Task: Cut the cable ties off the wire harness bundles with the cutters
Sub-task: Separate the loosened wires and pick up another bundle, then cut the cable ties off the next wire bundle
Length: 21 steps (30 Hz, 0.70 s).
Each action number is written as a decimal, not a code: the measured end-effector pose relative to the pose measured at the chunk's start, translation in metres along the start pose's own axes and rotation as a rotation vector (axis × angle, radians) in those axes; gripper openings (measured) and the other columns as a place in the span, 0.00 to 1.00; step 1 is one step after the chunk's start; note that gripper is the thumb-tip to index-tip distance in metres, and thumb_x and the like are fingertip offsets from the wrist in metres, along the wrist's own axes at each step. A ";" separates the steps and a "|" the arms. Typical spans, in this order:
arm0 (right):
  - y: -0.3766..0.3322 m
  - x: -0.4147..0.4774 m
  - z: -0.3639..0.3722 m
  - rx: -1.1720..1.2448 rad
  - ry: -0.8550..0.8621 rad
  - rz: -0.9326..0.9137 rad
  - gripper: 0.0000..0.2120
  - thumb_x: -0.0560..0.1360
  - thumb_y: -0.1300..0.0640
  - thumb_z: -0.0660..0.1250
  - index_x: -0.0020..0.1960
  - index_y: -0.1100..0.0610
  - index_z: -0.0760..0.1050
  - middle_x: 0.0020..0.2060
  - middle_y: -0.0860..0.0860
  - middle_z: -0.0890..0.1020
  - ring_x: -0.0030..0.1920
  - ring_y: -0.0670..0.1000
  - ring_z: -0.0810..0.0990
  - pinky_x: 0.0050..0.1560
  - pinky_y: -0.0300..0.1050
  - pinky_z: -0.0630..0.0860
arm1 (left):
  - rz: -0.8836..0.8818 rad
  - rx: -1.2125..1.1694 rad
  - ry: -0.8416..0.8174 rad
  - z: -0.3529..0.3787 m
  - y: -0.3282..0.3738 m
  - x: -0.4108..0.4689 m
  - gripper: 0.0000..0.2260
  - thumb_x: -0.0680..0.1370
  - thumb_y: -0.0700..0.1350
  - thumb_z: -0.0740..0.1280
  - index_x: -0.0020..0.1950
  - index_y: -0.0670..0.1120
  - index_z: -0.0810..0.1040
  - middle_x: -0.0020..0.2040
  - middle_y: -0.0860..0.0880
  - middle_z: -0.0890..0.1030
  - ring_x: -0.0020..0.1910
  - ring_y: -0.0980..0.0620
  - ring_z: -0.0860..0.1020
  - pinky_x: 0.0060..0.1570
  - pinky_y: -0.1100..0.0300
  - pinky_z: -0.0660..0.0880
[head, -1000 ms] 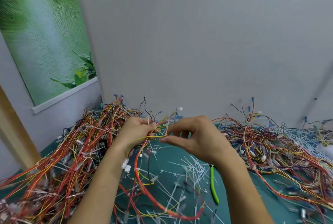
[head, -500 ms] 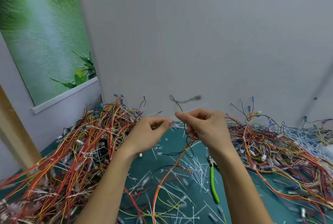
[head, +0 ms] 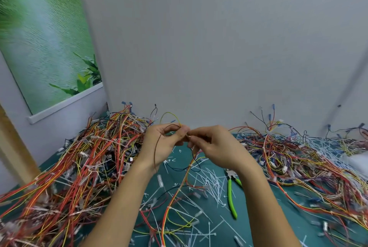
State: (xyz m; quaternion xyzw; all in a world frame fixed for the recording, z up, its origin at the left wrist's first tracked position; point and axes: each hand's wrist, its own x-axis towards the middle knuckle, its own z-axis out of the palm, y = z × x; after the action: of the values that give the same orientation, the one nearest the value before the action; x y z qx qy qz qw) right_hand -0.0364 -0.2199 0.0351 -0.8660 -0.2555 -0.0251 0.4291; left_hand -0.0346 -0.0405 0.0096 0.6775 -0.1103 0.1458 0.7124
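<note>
Two bare hands show: one left hand (head: 161, 147) and one right hand (head: 215, 147). One thin orange-and-yellow wire harness (head: 175, 193) hangs from their fingers. One pair of green-handled metal cutters (head: 231, 197) lies on the one teal surface (head: 278, 217). There are two big tangled wire piles, a left heap (head: 79, 167) and a right heap (head: 298, 157). The loose white plastic cable ties (head: 211, 183) are too many to count.

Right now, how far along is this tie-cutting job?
Done: many cut white ties litter the green mat. In hand: the left hand and right hand pinch the wires of one harness, which still carries white ties; the cutters lie on the mat, unheld. Left: the big left pile still shows ties; I cannot tell about the right pile.
</note>
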 end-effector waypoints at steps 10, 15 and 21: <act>0.041 0.016 -0.038 -0.512 -0.321 0.674 0.19 0.78 0.53 0.75 0.58 0.67 0.77 0.45 0.58 0.87 0.39 0.55 0.87 0.50 0.57 0.86 | -0.043 0.068 0.003 0.007 -0.042 0.001 0.07 0.74 0.45 0.75 0.36 0.47 0.83 0.34 0.46 0.85 0.34 0.49 0.85 0.40 0.59 0.81; 0.049 -0.003 -0.025 -0.843 -0.626 0.752 0.43 0.70 0.33 0.75 0.73 0.62 0.72 0.64 0.57 0.81 0.55 0.57 0.83 0.53 0.50 0.81 | -0.108 0.128 0.003 0.025 -0.063 -0.014 0.07 0.74 0.48 0.76 0.38 0.47 0.85 0.35 0.45 0.86 0.35 0.48 0.84 0.43 0.54 0.82; 0.069 -0.015 -0.017 -0.753 -0.655 0.762 0.42 0.73 0.35 0.74 0.74 0.62 0.70 0.66 0.56 0.79 0.61 0.59 0.81 0.57 0.51 0.81 | -0.191 0.051 0.050 0.046 -0.081 -0.051 0.04 0.79 0.42 0.71 0.45 0.44 0.85 0.38 0.48 0.87 0.36 0.55 0.83 0.39 0.66 0.78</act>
State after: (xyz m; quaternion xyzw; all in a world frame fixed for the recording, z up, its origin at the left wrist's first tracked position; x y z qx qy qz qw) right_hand -0.0139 -0.2737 -0.0085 -0.9507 -0.0209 0.3081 -0.0271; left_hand -0.0513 -0.0921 -0.0812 0.6990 -0.0236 0.0970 0.7081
